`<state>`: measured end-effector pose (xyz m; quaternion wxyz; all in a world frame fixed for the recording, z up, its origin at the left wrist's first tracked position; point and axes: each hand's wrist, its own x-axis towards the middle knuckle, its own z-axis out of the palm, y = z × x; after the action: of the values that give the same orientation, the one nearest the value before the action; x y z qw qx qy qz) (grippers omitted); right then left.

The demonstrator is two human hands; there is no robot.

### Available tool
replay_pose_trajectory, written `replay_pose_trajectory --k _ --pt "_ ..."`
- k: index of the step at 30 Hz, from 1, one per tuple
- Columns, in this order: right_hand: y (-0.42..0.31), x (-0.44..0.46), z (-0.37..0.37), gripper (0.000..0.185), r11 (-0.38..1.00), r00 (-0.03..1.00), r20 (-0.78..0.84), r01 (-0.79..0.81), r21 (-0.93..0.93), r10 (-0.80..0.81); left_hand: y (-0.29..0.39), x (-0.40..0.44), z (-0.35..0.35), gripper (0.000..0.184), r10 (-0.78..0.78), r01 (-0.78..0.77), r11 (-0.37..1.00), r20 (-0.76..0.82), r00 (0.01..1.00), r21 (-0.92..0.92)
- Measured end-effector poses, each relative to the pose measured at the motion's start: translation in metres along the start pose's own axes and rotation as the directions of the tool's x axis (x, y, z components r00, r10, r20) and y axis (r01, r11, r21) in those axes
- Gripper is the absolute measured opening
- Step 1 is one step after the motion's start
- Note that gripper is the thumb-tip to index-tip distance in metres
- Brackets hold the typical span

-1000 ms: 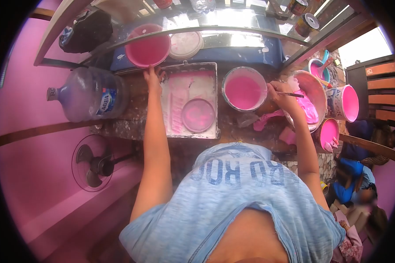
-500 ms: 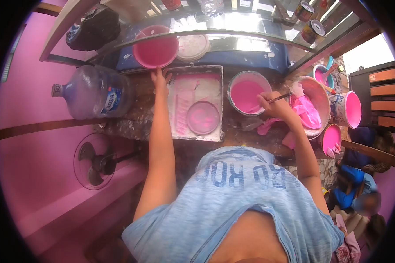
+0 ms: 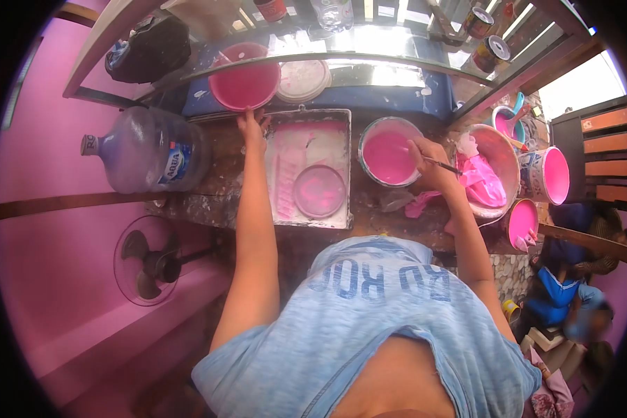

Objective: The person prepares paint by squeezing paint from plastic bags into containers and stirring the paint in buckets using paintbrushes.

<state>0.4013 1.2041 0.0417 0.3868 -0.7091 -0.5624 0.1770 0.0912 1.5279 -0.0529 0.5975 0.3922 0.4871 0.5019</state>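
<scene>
My right hand (image 3: 428,161) is closed around a paintbrush (image 3: 444,166), its dark handle sticking out to the right. That hand is over the right rim of a white bucket (image 3: 391,150) of pink paint; the brush's head is hidden. With its fingers apart, my left hand (image 3: 253,128) touches the near rim of a pink tub (image 3: 245,82). Between the hands lies a paint-smeared tray (image 3: 312,139) with a round translucent lid (image 3: 320,191) in it.
A large water jug (image 3: 153,150) lies at left, above a fan (image 3: 152,265). At right are a basin (image 3: 512,167) holding pink plastic, a paint pail (image 3: 554,175) and a smaller pink container (image 3: 522,223). A glass shelf (image 3: 369,45) spans the back. Another person (image 3: 557,292) is at lower right.
The paintbrush handle has swung from pointing up and right to pointing down and right as my right hand turned. My left hand stays at the pink tub; the view has shifted slightly.
</scene>
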Motion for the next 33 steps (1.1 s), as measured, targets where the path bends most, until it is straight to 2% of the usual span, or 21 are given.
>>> replay_pose_trajectory --k 1,2,5,6,9,10,12,13,14,15,17,18,21,25,26,29,32,33 --pt "0.01 0.0 0.003 0.027 0.993 0.987 -0.124 0.09 -0.075 -0.099 -0.001 0.002 -0.003 0.056 0.001 -0.001 1.0 0.001 1.0 -0.009" --pt "0.004 -0.002 -0.006 0.026 0.984 0.995 -0.089 0.03 -0.175 -0.046 -0.002 0.005 -0.007 0.056 0.006 -0.006 1.0 0.017 1.0 -0.01" --pt "0.0 -0.01 -0.018 0.026 0.986 0.974 0.162 -0.149 -0.073 0.159 -0.007 0.005 -0.018 0.058 0.006 -0.006 1.0 0.041 0.999 -0.007" --pt "-0.006 -0.01 -0.019 0.026 0.991 0.961 0.243 -0.129 -0.03 0.133 -0.006 0.005 -0.018 0.059 0.008 -0.008 1.0 0.031 0.999 -0.014" --pt "0.0 -0.01 -0.001 0.027 0.993 0.985 0.148 -0.102 0.062 0.092 -0.006 0.008 -0.01 0.065 0.005 -0.005 0.999 0.006 1.0 -0.05" --pt "0.002 -0.012 0.001 0.028 1.0 1.0 0.005 -0.024 0.013 0.024 -0.005 0.008 -0.009 0.065 0.001 -0.001 0.998 0.0 1.0 -0.055" --pt "0.009 -0.021 -0.002 0.029 0.996 0.997 -0.044 -0.068 -0.051 0.066 -0.005 0.01 -0.011 0.064 0.011 -0.012 0.999 -0.013 1.0 -0.047" --pt "0.013 -0.025 -0.004 0.03 0.993 0.994 -0.065 -0.09 -0.078 0.085 -0.006 0.011 -0.013 0.056 0.024 -0.025 0.998 -0.026 0.999 -0.05" --pt "0.013 -0.029 -0.008 0.03 0.988 0.993 0.051 -0.102 -0.113 0.108 -0.007 0.012 -0.014 0.048 0.034 -0.036 0.998 -0.035 0.999 -0.05" --pt "0.001 -0.027 -0.012 0.03 0.989 0.983 0.116 -0.138 -0.043 0.142 -0.008 0.011 -0.014 0.04 0.041 -0.043 0.998 -0.04 0.998 -0.049" --pt "-0.022 -0.022 -0.016 0.029 0.971 0.951 0.239 -0.223 0.081 0.198 -0.006 0.01 -0.014 0.057 0.0 -0.001 0.999 -0.013 1.0 -0.044" --pt "-0.017 -0.022 -0.009 0.028 0.98 0.977 0.158 -0.164 0.109 0.146 -0.005 0.01 -0.011 0.065 -0.017 0.017 0.999 -0.002 1.0 -0.046" --pt "0.003 -0.023 0.0 0.028 0.998 0.985 -0.164 -0.059 -0.017 0.056 -0.005 0.013 -0.008 0.043 -0.005 0.003 0.997 -0.034 0.999 -0.074" --pt "0.009 -0.031 -0.018 0.026 0.98 0.97 0.147 -0.197 0.013 0.193 0.0 0.013 -0.013 0.043 -0.015 0.009 0.997 -0.083 0.996 -0.08" --pt "0.01 -0.03 -0.015 0.026 0.965 0.961 0.125 -0.257 0.06 0.248 0.002 0.013 -0.013 0.043 -0.019 0.013 0.997 -0.073 0.997 -0.071" --pt "0.021 -0.021 -0.005 0.026 0.979 0.97 -0.139 -0.2 0.029 0.202 0.001 0.015 -0.009 0.04 -0.002 -0.001 0.998 -0.055 0.998 -0.066" --pt "0.012 -0.021 0.003 0.026 0.972 0.983 -0.052 -0.168 0.166 0.179 -0.001 0.019 -0.012 0.037 -0.002 0.0 0.997 -0.027 1.0 -0.081" --pt "0.009 -0.023 0.0 0.026 0.971 0.985 0.043 -0.171 0.166 0.166 -0.003 0.021 -0.013 0.037 -0.007 0.006 0.996 -0.016 1.0 -0.089"
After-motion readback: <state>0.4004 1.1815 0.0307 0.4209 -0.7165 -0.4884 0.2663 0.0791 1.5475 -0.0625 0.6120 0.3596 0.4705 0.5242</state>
